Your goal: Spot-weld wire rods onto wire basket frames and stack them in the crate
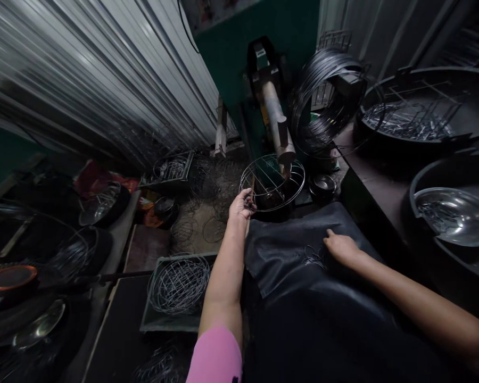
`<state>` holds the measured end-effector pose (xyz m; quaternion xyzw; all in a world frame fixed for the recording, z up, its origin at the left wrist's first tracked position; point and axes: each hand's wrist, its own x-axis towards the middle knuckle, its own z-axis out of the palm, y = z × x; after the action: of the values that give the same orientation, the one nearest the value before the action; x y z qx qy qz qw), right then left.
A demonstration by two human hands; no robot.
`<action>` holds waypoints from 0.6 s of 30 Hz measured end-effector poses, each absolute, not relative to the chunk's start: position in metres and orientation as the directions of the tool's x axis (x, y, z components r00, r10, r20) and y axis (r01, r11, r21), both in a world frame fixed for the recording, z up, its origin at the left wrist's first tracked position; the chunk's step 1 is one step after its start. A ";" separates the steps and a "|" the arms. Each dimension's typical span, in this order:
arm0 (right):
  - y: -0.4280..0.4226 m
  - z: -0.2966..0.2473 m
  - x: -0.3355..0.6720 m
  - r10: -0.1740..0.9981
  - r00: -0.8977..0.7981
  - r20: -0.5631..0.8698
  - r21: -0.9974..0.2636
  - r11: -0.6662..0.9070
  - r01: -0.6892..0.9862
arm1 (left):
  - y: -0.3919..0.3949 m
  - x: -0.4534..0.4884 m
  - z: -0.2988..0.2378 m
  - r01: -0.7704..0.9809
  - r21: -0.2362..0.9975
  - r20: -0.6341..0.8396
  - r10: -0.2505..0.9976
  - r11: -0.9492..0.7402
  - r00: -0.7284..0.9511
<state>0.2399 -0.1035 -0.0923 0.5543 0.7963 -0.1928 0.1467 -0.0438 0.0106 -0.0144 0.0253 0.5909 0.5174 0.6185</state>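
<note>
My left hand [243, 204] is closed at the near left rim of a round wire basket [297, 196]. A thin brown stick or strip [253, 183] rises by its fingers; whether that is held too I cannot tell. The basket sits under the rod-like electrode [281, 133] of a green machine [223, 48]. My right hand [341, 248] is closed above the black apron [287, 250] on my lap, its fingertips pinched together. Whatever it may hold is too small to make out. Just left of it, a few thin wire pieces [314, 257] lie on the apron.
A green tray [143, 322] of wire rings stands left of my arm. On the right, a large dark pan [427, 72] holds metal pieces, near a shiny bowl [469, 210] in another pan. A wire coil [303, 101] hangs beside the machine. Wire rings [182, 230] litter the floor.
</note>
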 end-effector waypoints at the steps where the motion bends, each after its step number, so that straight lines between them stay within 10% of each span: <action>1: -0.100 -0.092 0.243 0.828 -0.345 -0.443 -0.150 0.311 0.938 | 0.011 -0.044 -0.014 -0.609 0.646 -0.701 0.674 0.461 -0.233; 8: -0.096 -0.100 0.279 0.836 -0.228 -0.499 -0.663 -0.199 0.721 | 0.013 -0.044 -0.014 -0.611 0.636 -0.709 0.670 0.471 -0.222; 18: -0.114 -0.102 0.280 0.772 -0.142 -0.620 -0.755 -0.538 0.376 | 0.011 -0.043 -0.011 -0.609 0.641 -0.711 0.660 0.467 -0.242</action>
<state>0.2802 -0.1142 -0.1025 0.6344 0.4522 -0.6053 -0.1633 -0.0427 0.0110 -0.0112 0.0216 0.5959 0.5159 0.6150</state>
